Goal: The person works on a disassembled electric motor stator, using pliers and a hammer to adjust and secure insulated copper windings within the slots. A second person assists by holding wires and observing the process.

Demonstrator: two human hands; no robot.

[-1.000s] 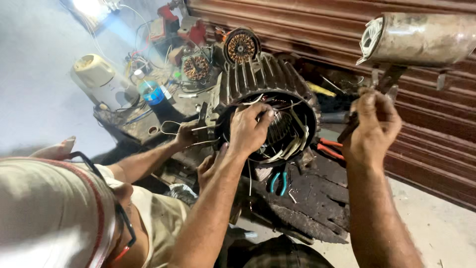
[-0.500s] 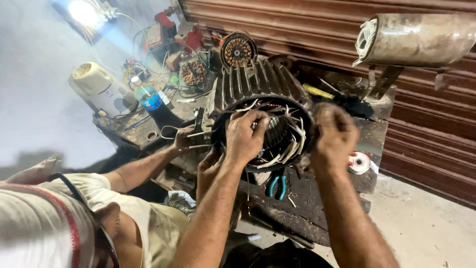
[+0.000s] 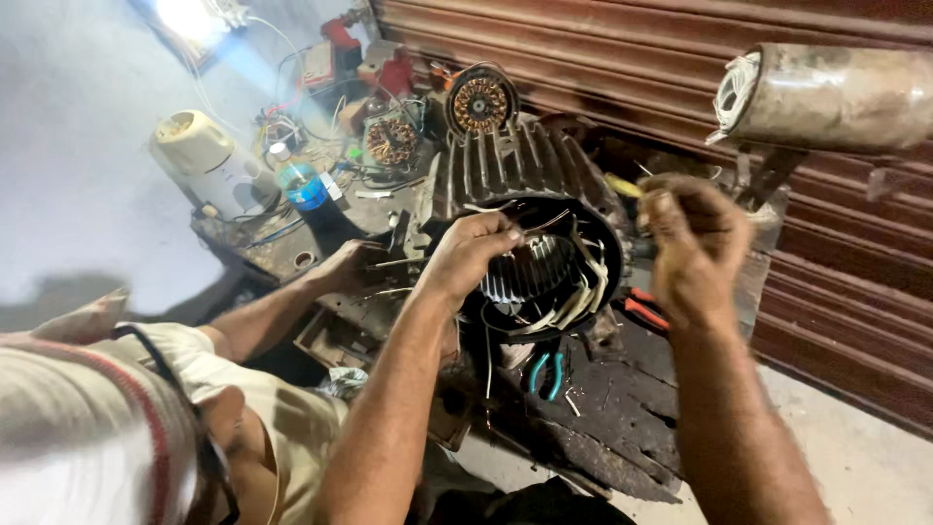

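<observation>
The left hand (image 3: 471, 255) pinches a pale strip at the rim of the dark, ribbed metal motor housing (image 3: 525, 209), which lies on the grimy bench (image 3: 622, 418). The right hand (image 3: 692, 248), blurred, curls its fingers together just right of the housing. A blue-labelled plastic bottle (image 3: 303, 185) stands at the left.

1. The ribbed motor housing (image 3: 520, 170) at centre is dark grey, its windings (image 3: 573, 292) pale.
2. The pliers (image 3: 546, 374) below have teal handles.
3. The bottle (image 3: 303, 185), upper left, is blue.
4. The shutter (image 3: 836, 253), right, is rust-red and ridged.
5. The stator coil (image 3: 481, 100) at top is copper.
</observation>
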